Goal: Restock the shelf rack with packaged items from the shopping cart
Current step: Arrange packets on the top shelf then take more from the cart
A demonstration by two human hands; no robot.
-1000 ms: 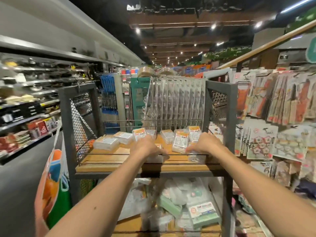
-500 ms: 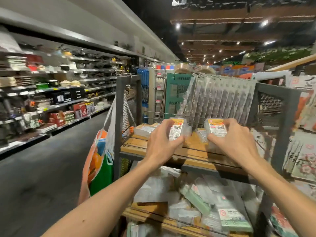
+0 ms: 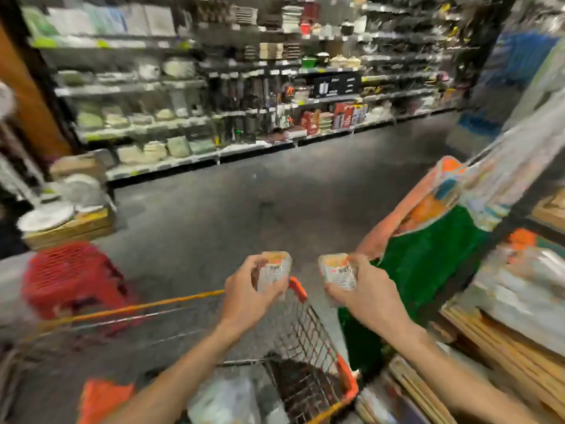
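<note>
The person is turning away from the rack [image 3: 495,347], which is now sitting near right. The left hand [image 3: 244,292] is gripping one pack [image 3: 273,270] and the right hand [image 3: 370,298] another pack [image 3: 337,270], both lifted off the shelf and now hanging above the cart [image 3: 308,341], left of the bag [image 3: 428,255].

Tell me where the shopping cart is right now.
Head view, bottom centre: the shopping cart stands just below the left hand and right hand, with the green and orange bag to its right.
</note>
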